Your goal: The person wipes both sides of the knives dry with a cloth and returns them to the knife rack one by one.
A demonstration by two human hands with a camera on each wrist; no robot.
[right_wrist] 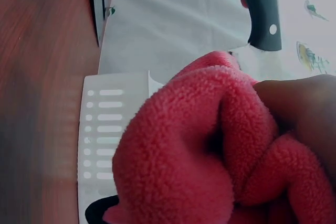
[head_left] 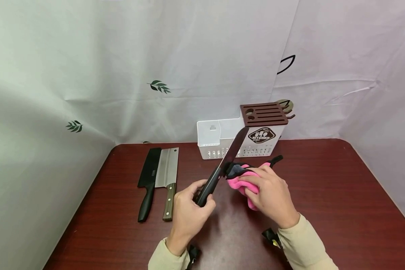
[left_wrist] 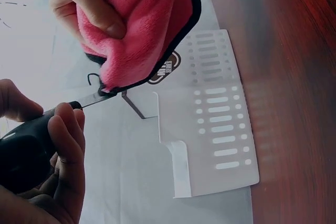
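Note:
My left hand (head_left: 190, 210) grips the black handle of a kitchen knife (head_left: 235, 144), whose blade slants up and to the right above the table. In my right hand (head_left: 270, 191) is a bunched pink cloth (head_left: 241, 183) with black edging and a grey patch. The cloth touches the knife near where blade meets handle. In the left wrist view the cloth (left_wrist: 142, 30) covers most of the blade. From the right wrist the fluffy cloth (right_wrist: 173, 145) fills the middle, with the knife's handle (right_wrist: 260, 11) above it.
A black cleaver (head_left: 150, 176) and a steel cleaver with a wooden handle (head_left: 168, 168) lie side by side on the left of the brown table (head_left: 98, 210). At the back stands a white knife holder (head_left: 219, 150) with a brown slotted top (head_left: 264, 114), before a white curtain (head_left: 202, 56).

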